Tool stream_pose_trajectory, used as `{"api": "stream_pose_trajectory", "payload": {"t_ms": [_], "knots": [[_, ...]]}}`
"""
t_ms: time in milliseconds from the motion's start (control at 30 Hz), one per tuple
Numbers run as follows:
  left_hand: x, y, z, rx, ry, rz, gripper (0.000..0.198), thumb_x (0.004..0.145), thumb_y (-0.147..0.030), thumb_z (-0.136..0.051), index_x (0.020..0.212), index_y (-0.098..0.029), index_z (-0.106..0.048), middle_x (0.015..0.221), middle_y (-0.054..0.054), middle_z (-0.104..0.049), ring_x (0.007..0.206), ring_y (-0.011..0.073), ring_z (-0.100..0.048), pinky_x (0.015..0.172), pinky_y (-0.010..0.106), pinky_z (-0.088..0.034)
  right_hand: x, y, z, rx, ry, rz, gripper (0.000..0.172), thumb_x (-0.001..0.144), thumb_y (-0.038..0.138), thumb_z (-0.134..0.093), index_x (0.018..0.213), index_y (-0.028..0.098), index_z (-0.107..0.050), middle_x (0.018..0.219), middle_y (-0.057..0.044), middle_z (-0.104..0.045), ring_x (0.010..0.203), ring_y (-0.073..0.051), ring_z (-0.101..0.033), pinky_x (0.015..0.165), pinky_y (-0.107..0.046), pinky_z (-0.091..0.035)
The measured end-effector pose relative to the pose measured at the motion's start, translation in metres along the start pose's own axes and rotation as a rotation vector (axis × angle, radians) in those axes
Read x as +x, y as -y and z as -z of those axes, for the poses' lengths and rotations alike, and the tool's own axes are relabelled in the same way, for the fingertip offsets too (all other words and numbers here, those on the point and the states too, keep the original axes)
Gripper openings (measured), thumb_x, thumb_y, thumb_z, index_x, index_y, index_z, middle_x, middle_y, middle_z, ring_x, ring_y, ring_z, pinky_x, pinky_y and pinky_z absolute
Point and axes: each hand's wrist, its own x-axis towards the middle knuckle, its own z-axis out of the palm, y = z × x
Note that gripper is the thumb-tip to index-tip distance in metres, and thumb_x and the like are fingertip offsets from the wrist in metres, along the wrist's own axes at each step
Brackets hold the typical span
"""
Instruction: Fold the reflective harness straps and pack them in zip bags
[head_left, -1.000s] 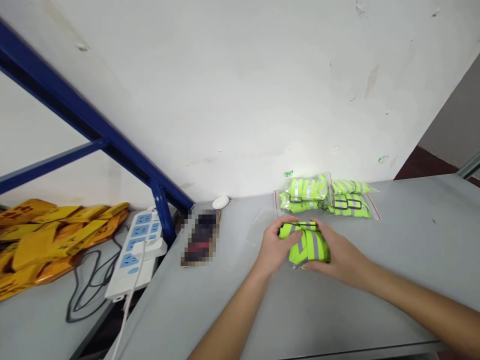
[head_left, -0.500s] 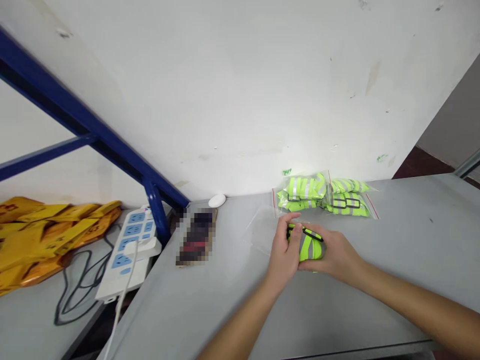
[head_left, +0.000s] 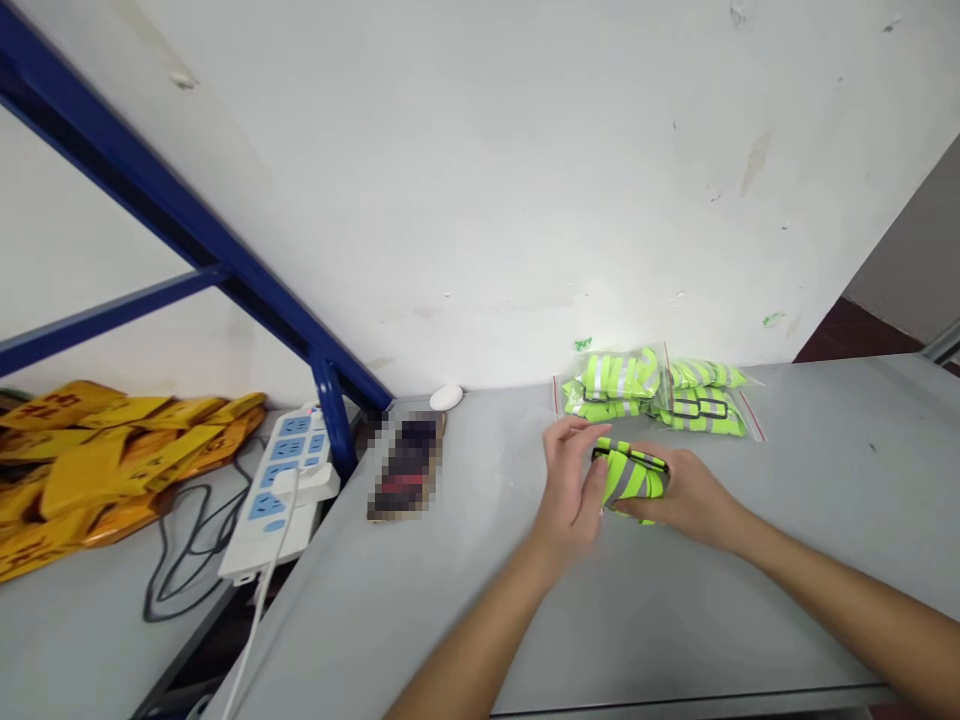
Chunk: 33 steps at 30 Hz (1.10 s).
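A folded bundle of reflective straps (head_left: 634,478), neon yellow with grey bands and a black-edged piece on top, is held between my two hands above the grey table. My left hand (head_left: 568,490) is closed on its left end, thumb in front and fingers curled behind. Gripping the right end is my right hand (head_left: 697,500), with its thumb side hidden. A faint clear plastic bag (head_left: 517,465) appears to lie on the table left of my left hand. Just behind the hands, clear zip bags (head_left: 619,375) with similar neon straps rest against the wall.
To the left lie a blurred-out phone-shaped item (head_left: 405,470) and a white oval object (head_left: 446,397). A power strip (head_left: 281,490) with a white cable and a pile of yellow packets (head_left: 112,460) are beyond the blue metal frame (head_left: 247,300).
The view has shifted slightly, moving things a little to the right. In my hands, the strap bundle has turned a bit and shows more of its yellow face; both hands still hold it.
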Motion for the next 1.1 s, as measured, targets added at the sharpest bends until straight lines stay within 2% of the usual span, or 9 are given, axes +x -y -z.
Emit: {"api": "stream_pose_trajectory", "payload": {"t_ms": [67,100,200,267,333,433,633,800,1100], "knots": [[0.006,0.007,0.012,0.029,-0.113,0.008,0.025,0.095,-0.028,-0.039,0.118,-0.022,-0.048,0.116,0.009,-0.044,0.109,0.0209,-0.047,0.093,0.037,-0.042,-0.002,-0.017,0.006,-0.257,-0.132,0.115,0.034,0.078,0.035,-0.066,0.110,0.024,-0.064,0.083,-0.002,-0.073,0.069,-0.021,-0.065,0.060,-0.030,-0.046],[0.008,0.010,0.017,0.051,-0.101,0.072,0.020,0.094,-0.028,-0.040,0.111,-0.021,-0.050,0.107,0.007,-0.049,0.099,0.0189,-0.051,0.087,0.034,-0.044,-0.003,-0.027,0.010,-0.361,-0.168,0.195,0.033,0.081,0.033,-0.063,0.113,0.024,-0.064,0.091,-0.005,-0.073,0.074,-0.022,-0.067,0.062,-0.030,-0.046],[0.011,0.015,0.022,0.181,0.255,0.297,0.015,0.089,-0.034,-0.046,0.085,-0.021,-0.052,0.074,-0.001,-0.052,0.068,0.0149,-0.050,0.063,0.026,-0.041,-0.004,-0.047,0.022,-0.569,-0.188,0.405,0.029,0.086,0.028,-0.058,0.114,0.024,-0.064,0.100,-0.007,-0.073,0.083,-0.022,-0.068,0.064,-0.030,-0.046],[0.008,0.016,0.014,0.319,0.501,0.320,0.018,0.081,-0.037,-0.056,0.075,-0.021,-0.052,0.069,-0.001,-0.053,0.063,0.0160,-0.050,0.057,0.026,-0.036,-0.004,-0.052,0.027,-0.649,-0.182,0.491,0.030,0.088,0.023,-0.055,0.116,0.026,-0.063,0.099,-0.006,-0.073,0.083,-0.020,-0.067,0.065,-0.028,-0.047],[0.003,0.015,0.003,0.447,0.593,0.270,0.014,0.075,-0.032,-0.061,0.073,-0.021,-0.053,0.072,0.001,-0.055,0.066,0.0182,-0.053,0.057,0.027,-0.036,-0.004,-0.051,0.030,-0.722,-0.173,0.559,0.038,0.088,0.012,-0.049,0.120,0.028,-0.061,0.106,-0.004,-0.072,0.084,-0.018,-0.066,0.067,-0.028,-0.046],[-0.001,0.015,-0.006,0.522,0.606,0.234,0.006,0.080,-0.020,-0.051,0.074,-0.020,-0.054,0.074,0.003,-0.057,0.068,0.0197,-0.056,0.059,0.028,-0.037,-0.005,-0.045,0.026,-0.846,-0.153,0.655,0.052,0.084,-0.002,-0.041,0.125,0.025,-0.058,0.124,-0.002,-0.066,0.082,-0.016,-0.063,0.067,-0.030,-0.045],[0.002,0.019,0.002,0.549,0.584,0.249,0.011,0.075,-0.011,-0.052,0.070,-0.020,-0.055,0.072,0.005,-0.060,0.072,0.0217,-0.059,0.058,0.028,-0.036,-0.012,-0.041,0.001,-0.962,-0.085,0.779,0.047,0.085,-0.002,-0.041,0.122,0.020,-0.058,0.137,-0.002,-0.056,0.078,-0.016,-0.059,0.065,-0.033,-0.042],[0.000,0.017,0.002,0.546,0.539,0.272,0.017,0.080,-0.014,-0.048,0.068,-0.021,-0.056,0.065,0.003,-0.060,0.063,0.0200,-0.058,0.055,0.028,-0.034,-0.012,-0.039,-0.014,-1.024,-0.168,0.716,0.047,0.083,-0.003,-0.042,0.123,0.015,-0.058,0.129,-0.005,-0.062,0.076,-0.019,-0.058,0.066,-0.035,-0.042],[0.003,0.010,0.003,0.716,0.507,0.143,0.022,0.093,-0.018,-0.037,0.084,-0.018,-0.057,0.081,0.007,-0.063,0.078,0.0232,-0.058,0.066,0.032,-0.039,-0.011,-0.035,-0.014,-1.039,-0.126,0.618,0.043,0.083,0.002,-0.048,0.122,0.017,-0.058,0.126,-0.008,-0.064,0.078,-0.020,-0.059,0.066,-0.035,-0.041]]}}
